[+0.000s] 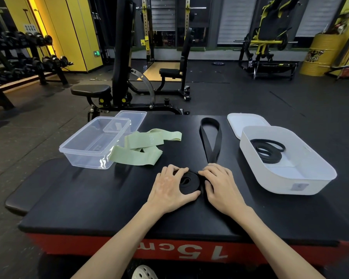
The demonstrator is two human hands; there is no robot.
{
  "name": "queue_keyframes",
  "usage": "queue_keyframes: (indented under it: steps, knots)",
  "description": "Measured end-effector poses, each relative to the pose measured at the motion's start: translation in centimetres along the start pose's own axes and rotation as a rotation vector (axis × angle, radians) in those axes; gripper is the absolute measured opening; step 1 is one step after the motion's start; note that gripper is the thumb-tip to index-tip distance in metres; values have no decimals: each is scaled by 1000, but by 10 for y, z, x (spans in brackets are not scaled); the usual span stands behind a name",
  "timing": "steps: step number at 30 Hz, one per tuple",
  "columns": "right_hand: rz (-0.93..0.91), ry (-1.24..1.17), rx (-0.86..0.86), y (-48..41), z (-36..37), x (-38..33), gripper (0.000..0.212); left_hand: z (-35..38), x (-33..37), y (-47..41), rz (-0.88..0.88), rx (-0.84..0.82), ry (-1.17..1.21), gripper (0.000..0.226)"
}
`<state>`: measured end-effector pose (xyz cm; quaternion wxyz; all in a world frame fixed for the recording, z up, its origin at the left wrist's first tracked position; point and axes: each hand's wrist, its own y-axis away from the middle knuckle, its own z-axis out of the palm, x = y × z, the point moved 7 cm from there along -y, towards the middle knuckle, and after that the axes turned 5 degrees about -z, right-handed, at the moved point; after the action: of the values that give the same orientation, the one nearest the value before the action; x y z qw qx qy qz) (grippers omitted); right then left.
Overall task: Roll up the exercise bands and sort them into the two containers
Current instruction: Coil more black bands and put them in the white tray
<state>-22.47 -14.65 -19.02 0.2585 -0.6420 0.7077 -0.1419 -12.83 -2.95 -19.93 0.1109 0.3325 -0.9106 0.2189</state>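
On the tabletop point(89, 198) near its front edge, my left hand point(167, 188) and right hand point(222, 188) grip the black band point(189, 181) to hold its coil tight.

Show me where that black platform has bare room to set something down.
Bare: the platform's near-left corner, between the clear container and the left hand; also the near-right strip, between the right hand and the white container. Crowded: the far middle, with green bands and the black band.

Premises: a gym. Dumbbell rack point(18, 57), adjustable bench point(109, 85), squat rack point(165, 27) and rubber flooring point(250, 93) confirm this.
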Motion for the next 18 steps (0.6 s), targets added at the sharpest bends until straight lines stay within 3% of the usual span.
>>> queue_keyframes:
  steps: [8, 18]
  knots:
    - [-5, -45, -5, -2, -1, 0, 25, 6, -3, 1, 130, -237, 283, 78]
    - [-6, -98, -53, -1, 4, -4, 33, 1, 0, -2, 40, -51, 155, 74]
